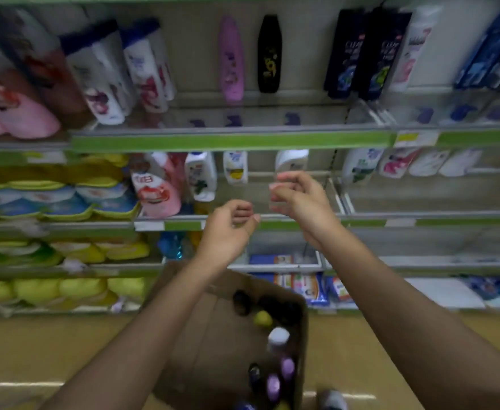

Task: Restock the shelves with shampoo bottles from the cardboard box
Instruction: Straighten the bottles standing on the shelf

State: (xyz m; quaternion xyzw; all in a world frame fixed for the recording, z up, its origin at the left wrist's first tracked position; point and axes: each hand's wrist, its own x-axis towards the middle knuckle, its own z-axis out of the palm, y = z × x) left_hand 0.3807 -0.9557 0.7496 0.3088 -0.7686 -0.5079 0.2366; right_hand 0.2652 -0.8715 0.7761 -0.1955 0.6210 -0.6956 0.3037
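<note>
Nearest to us, the cardboard box (213, 335) sits on the floor (50, 350) below our forearms, its top open, with shampoo bottles (275, 362) standing along its right side, caps up: purple, white, yellow and dark ones. Most of the box's left half shows bare cardboard. Above the box we hold both hands raised in front of the shelves, apart from each other. Our left hand (228, 229) has its fingers loosely curled and grips nothing. Our right hand (299, 196) is higher, with fingers bent toward the thumb, and holds nothing we can make out; motion blur softens its fingertips. Behind the hands, the middle shelf (390, 216) has a wide open stretch to the right of a few white bottles (234, 167). Farther up, the upper shelf (231, 140) with its green edge strip carries a pink bottle (231, 59) and a black bottle (269, 54) standing just beside each other, with bare room on both sides.
</note>
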